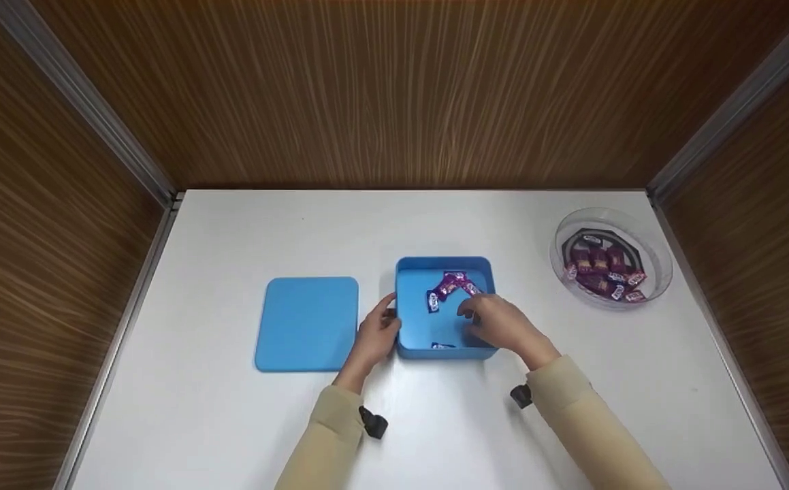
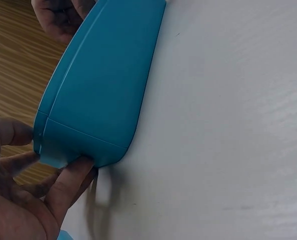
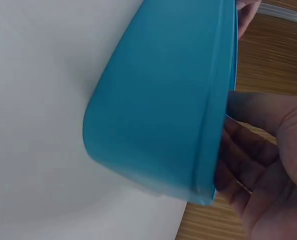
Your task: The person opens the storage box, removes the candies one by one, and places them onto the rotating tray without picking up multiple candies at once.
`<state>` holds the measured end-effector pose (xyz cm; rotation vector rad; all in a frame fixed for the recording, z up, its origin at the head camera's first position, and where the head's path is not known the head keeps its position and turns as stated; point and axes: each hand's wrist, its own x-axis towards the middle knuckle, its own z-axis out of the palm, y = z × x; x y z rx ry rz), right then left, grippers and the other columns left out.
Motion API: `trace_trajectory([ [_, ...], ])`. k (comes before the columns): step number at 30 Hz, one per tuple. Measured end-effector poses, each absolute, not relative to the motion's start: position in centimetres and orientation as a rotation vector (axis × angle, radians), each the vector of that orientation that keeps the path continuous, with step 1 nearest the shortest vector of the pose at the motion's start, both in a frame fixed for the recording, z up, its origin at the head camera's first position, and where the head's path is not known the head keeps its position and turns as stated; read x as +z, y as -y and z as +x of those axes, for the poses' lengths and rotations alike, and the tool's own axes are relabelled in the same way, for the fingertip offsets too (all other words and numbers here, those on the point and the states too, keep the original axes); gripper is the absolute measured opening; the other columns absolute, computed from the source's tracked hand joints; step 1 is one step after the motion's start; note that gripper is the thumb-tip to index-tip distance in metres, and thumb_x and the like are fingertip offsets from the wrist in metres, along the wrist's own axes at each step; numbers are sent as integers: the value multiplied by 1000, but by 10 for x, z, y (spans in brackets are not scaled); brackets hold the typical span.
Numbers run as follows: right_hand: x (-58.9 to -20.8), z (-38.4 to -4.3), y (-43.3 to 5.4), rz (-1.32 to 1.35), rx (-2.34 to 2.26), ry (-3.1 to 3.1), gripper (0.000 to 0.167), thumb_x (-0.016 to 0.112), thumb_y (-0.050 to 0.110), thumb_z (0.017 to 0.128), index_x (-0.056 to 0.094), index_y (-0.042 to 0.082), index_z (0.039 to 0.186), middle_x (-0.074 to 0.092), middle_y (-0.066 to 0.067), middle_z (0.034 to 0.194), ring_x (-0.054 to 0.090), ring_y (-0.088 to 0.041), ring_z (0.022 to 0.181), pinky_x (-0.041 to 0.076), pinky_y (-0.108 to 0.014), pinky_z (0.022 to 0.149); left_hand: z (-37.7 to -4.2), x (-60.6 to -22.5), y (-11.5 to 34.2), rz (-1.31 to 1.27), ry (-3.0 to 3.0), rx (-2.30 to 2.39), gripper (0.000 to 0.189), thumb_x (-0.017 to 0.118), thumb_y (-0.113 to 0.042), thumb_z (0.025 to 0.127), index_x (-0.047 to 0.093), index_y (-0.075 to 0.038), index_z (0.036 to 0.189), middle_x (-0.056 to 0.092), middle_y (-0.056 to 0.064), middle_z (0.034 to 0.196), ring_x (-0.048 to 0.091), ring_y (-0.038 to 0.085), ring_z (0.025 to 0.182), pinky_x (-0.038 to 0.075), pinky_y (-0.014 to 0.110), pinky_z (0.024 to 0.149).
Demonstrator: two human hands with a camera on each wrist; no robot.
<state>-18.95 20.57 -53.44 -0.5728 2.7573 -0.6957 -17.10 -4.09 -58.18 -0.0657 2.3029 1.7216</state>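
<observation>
A square blue box (image 1: 446,354) without its lid stands on the white table. Several small purple wrapped candies (image 1: 447,286) lie in its far part, and another wrapped candy (image 1: 442,346) is by the near wall. My left hand (image 1: 375,335) rests against the box's left side, fingers spread along the wall and rim. In the left wrist view the blue wall (image 2: 96,85) rises beside those fingers. Over the right rim reaches my right hand (image 1: 503,323), its fingers apart and bent down inside, no candy visible between them. The right wrist view hides its fingertips behind the wall (image 3: 153,110).
A flat blue lid (image 1: 308,324) lies left of the box. At the far right stands a round clear bowl (image 1: 663,269) with several more wrapped candies in it. Wood-grain panels (image 1: 408,95) enclose the table at the back and sides.
</observation>
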Motion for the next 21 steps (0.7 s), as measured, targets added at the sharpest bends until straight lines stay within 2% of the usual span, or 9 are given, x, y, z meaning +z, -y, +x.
trace_trajectory([
  [4,-538,-193,-197,-494,-640,-2734,24,78,6,82,73,4,106,70,-7,98,63,-21,88,54,-43,86,-171,-582,39,-79,-2316,1721,53,49,-9,99,39,-12,151,55,19,131,54,31,120,43,48,101],
  [9,-545,-195,-187,-563,-614,-2674,29,84,10,77,73,5,104,69,-4,94,61,-19,84,54,-41,83,-170,-582,39,-68,-2338,1723,52,49,-7,99,39,-10,150,56,20,128,56,30,116,45,47,97],
  [15,-554,-197,-176,-585,-548,-2604,14,81,9,79,71,10,89,60,3,76,53,-16,72,50,-36,71,-169,-581,38,-86,-2342,1718,52,49,-7,99,39,-10,150,55,20,128,56,29,114,46,45,96],
  [21,-559,-199,-170,-540,-531,-2596,11,79,10,81,68,12,84,57,4,73,53,-17,72,48,-35,70,-170,-580,38,-84,-2347,1726,52,49,-7,98,40,-8,150,56,20,128,55,29,112,45,46,96],
])
